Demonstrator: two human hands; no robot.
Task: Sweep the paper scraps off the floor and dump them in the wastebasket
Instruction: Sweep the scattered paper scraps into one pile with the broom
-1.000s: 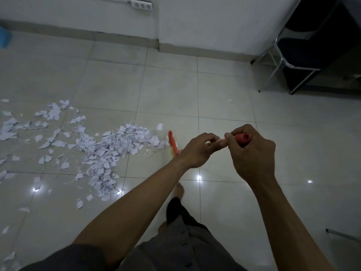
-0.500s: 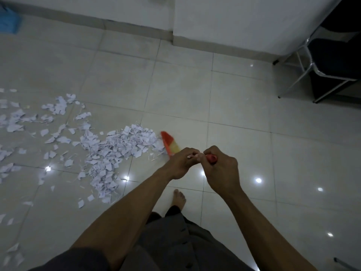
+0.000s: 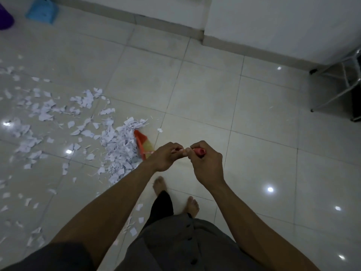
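Note:
White paper scraps (image 3: 115, 145) lie in a dense pile on the tiled floor, with looser scraps (image 3: 41, 108) spread to the left. A broom with a red and yellow head (image 3: 142, 143) touches the pile's right edge. My left hand (image 3: 166, 156) grips the red handle lower down. My right hand (image 3: 205, 163) grips the handle's red top end (image 3: 201, 151). A purple wastebasket (image 3: 4, 18) shows partly at the top left corner.
A blue dustpan (image 3: 43, 11) lies by the wall at the top left. Metal chair legs (image 3: 338, 87) stand at the right. My bare feet (image 3: 160, 185) are just below the hands. A few scraps (image 3: 134, 229) lie near my feet. White walls run along the top.
The broom head has pushed left into the pile, bunching the scraps tighter. My view has turned left and down, so the dustpan and wastebasket have come into sight. Both hands keep their grip.

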